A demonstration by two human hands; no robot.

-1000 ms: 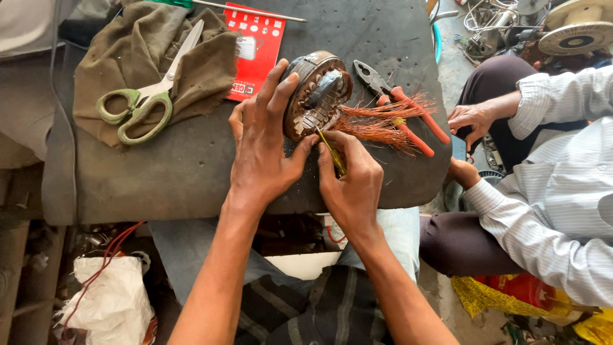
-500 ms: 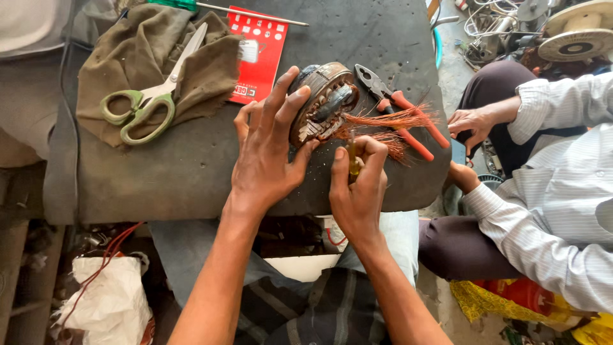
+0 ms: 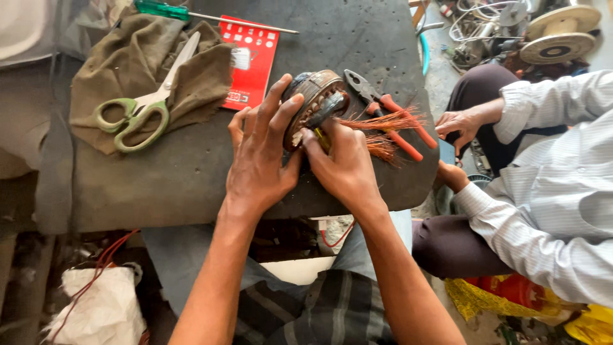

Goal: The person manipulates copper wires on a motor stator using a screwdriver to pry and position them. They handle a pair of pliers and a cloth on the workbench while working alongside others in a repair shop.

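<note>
While left hand (image 3: 258, 167) clamps round rusty metal motor stator (image 3: 314, 102) on dark table (image 3: 191, 172), fingers spread over rim, right hand (image 3: 348, 167) pinches yellow-handled tool at core. Likely heavy, rigid; copper wire strands (image 3: 389, 128) beyond grip springy, fragile.

Dark worktable (image 3: 191, 172) (daylit), cluttered floor (image 3: 440, 76)
</note>
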